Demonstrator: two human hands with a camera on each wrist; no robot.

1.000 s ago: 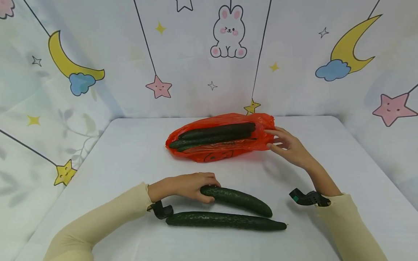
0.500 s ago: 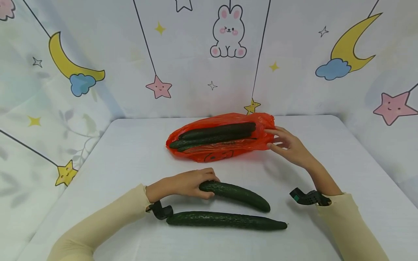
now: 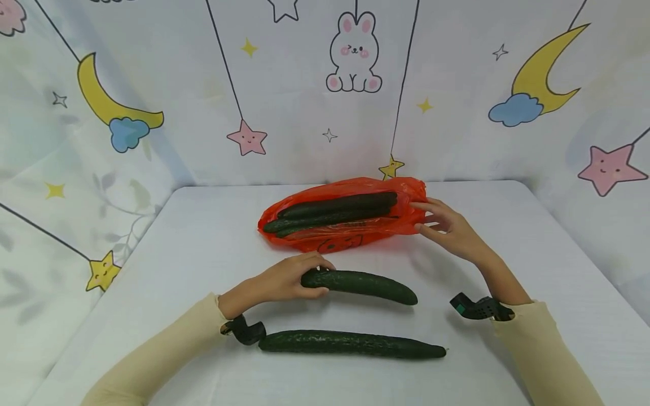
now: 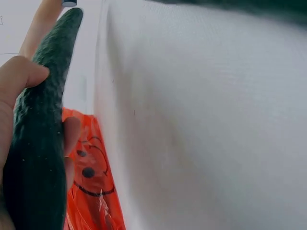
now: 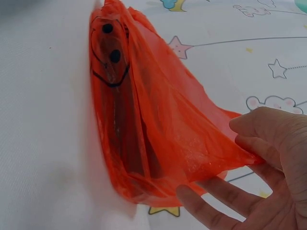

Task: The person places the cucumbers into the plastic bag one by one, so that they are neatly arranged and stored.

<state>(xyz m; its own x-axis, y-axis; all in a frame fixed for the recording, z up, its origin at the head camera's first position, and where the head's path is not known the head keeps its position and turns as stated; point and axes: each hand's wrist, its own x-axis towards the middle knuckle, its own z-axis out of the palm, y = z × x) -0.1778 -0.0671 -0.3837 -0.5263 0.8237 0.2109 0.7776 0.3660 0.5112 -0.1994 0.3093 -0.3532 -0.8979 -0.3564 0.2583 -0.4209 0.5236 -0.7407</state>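
My left hand grips one end of a dark green cucumber, thumb on the near side and fingers over the far side. In the left wrist view, that cucumber points away from the palm. At the back of the table lies a red plastic bag, its mouth gaping, with several cucumbers inside. My right hand holds the bag's right edge. The right wrist view shows thumb and index finger pinching the film of the bag, the other fingers spread below.
Another cucumber lies along the front of the white table, nearer to me than the held one. A patterned cloth with moons, stars and a rabbit hangs behind and beside the table. A black wrist camera sits at my left cuff.
My left hand has raised its cucumber and shifted it toward the bag and slightly left, levelling it somewhat. The right hand and the bag have stayed in place.
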